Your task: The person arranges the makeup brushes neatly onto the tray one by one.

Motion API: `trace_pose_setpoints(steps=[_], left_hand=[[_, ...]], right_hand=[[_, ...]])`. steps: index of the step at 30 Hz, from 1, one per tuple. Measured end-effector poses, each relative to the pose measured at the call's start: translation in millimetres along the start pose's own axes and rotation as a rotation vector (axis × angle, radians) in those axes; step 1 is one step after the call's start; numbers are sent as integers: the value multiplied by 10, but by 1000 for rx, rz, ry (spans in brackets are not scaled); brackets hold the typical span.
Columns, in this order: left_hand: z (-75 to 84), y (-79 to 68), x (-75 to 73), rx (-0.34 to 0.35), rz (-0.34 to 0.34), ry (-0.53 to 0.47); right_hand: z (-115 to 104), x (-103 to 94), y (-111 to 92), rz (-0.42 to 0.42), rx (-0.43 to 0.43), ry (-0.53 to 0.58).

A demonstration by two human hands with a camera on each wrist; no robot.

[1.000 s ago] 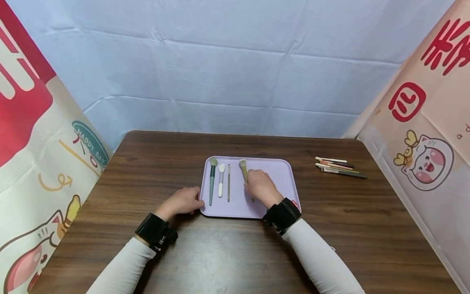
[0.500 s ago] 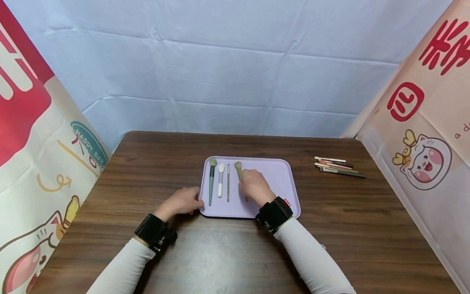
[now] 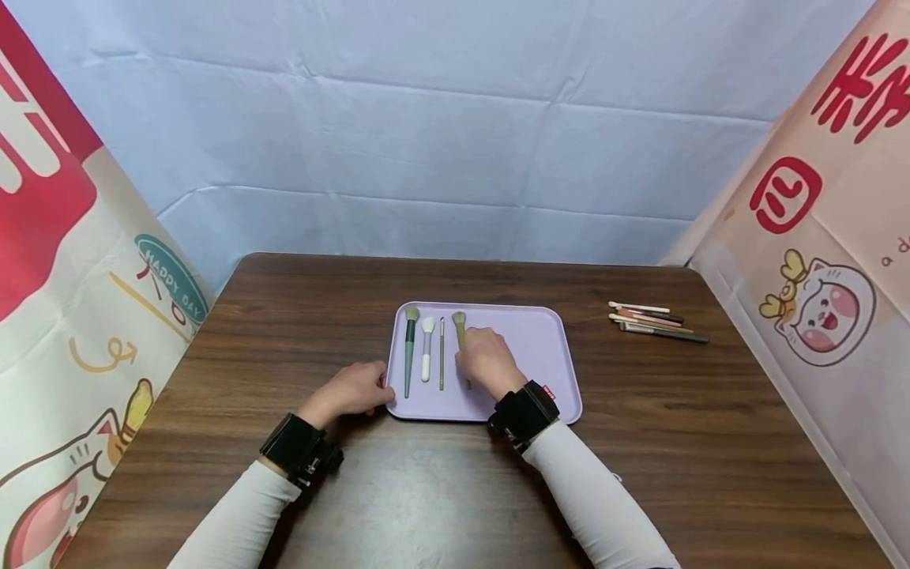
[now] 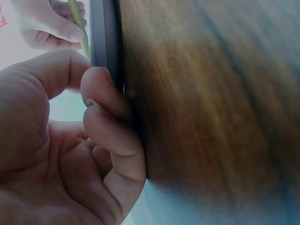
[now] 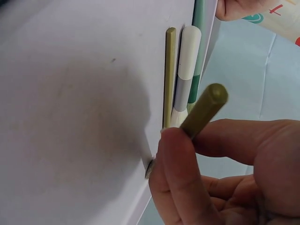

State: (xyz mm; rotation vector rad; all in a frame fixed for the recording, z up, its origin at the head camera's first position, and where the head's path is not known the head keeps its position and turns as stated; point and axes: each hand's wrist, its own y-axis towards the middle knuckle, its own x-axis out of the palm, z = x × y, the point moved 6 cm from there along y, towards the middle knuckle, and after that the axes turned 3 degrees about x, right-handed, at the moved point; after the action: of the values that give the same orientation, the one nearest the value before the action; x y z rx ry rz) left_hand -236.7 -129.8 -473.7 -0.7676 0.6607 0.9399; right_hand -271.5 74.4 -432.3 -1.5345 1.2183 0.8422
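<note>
A lilac tray [image 3: 543, 340] lies on the table. The left hand [image 3: 351, 389] holds its near left edge; in the left wrist view the thumb and curled fingers of that left hand [image 4: 70, 126] meet at the rim. Over the tray, the right hand [image 3: 489, 359] pinches an olive-handled makeup brush [image 3: 459, 321], bristles pointing away. Seen from the right wrist, the handle [image 5: 205, 110] is tilted, its end raised off the tray. Left of it lie a thin olive brush [image 3: 441, 356], a white-and-grey brush [image 3: 426, 352] and a green brush [image 3: 409, 356], side by side.
Several more slim brushes [image 3: 650, 321] lie in a loose pile on the dark wooden table [image 3: 455, 490], right of the tray. A pale blue cloth [image 3: 441, 142] hangs behind the table. Printed cloths stand at both sides.
The right hand has moved left with the olive brush, bringing it closer to the thin brush and straighter in line with the row. The left hand has stayed at the tray's edge.
</note>
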Motion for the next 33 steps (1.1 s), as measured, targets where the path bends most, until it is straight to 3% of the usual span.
trace_pose_setpoints(steps=[33], left_hand=[[-9,15,3,-4,-1,-5]], right_hand=[[-21,157,60,-30,8,-18]])
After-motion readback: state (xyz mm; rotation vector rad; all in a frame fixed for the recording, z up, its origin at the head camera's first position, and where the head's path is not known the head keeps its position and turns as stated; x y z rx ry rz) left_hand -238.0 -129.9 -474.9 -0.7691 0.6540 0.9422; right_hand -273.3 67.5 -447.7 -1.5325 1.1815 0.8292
